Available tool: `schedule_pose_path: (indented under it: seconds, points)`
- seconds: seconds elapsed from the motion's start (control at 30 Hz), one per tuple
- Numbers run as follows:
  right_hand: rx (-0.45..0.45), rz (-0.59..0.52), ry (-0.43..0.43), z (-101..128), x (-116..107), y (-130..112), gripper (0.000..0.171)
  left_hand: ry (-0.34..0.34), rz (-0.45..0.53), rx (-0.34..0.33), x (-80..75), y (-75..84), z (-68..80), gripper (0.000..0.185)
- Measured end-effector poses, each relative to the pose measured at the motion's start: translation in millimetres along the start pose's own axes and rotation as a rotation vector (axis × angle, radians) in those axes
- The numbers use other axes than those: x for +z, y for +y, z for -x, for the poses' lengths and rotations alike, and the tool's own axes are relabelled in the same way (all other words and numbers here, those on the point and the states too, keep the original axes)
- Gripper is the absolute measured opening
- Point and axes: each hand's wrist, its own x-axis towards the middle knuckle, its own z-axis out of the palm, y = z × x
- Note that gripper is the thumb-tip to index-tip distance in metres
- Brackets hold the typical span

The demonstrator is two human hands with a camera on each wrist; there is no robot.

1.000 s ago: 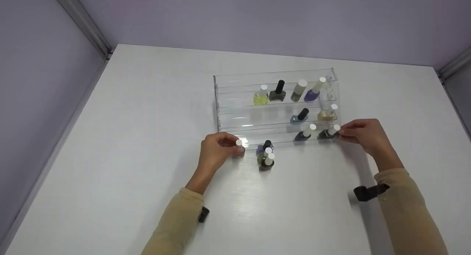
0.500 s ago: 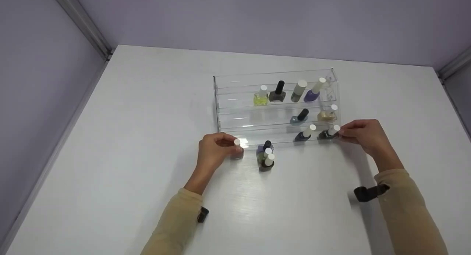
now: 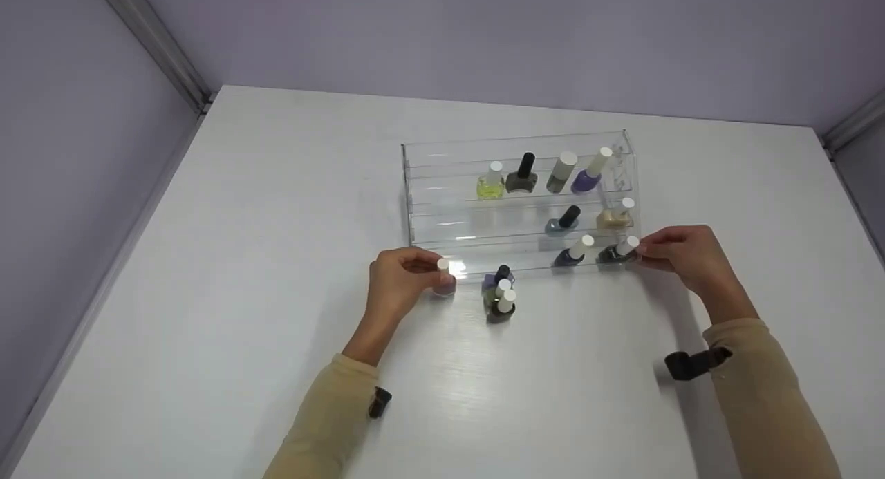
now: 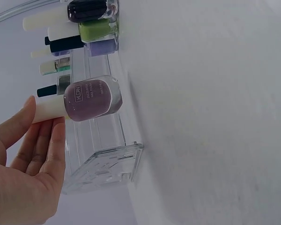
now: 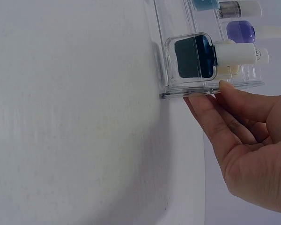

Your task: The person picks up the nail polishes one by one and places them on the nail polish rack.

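My left hand (image 3: 399, 284) pinches the white cap of a mauve nail polish bottle (image 4: 91, 99) between thumb and fingers, at the front left corner of a clear acrylic display rack (image 3: 477, 224). Whether the bottle touches the table cannot be told. My right hand (image 3: 684, 254) grips the rack's right end panel with thumb and fingertips. Just inside that panel, a dark nail polish bottle (image 5: 194, 58) with a white cap stands on the lowest step. A dark blue bottle (image 3: 569, 256) is to its left.
Several bottles stand on the higher steps, among them a yellow one (image 3: 490, 186) and a purple one (image 3: 586, 181). In front of the rack three bottles cluster: a lilac one (image 4: 102, 47), a green one (image 4: 95, 30) and a dark one (image 4: 87, 10). All is on a white table (image 3: 276, 223).
My left hand has shifted slightly left with the mauve nail polish bottle. My right hand stays at the rack's right end.
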Motion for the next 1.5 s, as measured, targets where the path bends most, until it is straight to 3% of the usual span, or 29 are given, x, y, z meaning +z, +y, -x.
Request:
schedule_pose_path:
  seconds: [0.87,1.27,1.5]
  points:
    - [0.009,0.031,0.012,2.2,0.6,0.2,0.011,0.017,0.005,0.024,-12.7,22.4,5.0,0.021]
    - [0.008,0.041,0.018,1.9,1.4,-0.4,0.009,0.067,0.014,0.065,-21.2,28.5,1.0,0.021]
    - [0.011,0.044,0.023,1.0,1.6,-1.5,0.008,0.084,0.008,0.035,-23.7,28.8,-2.5,0.021]
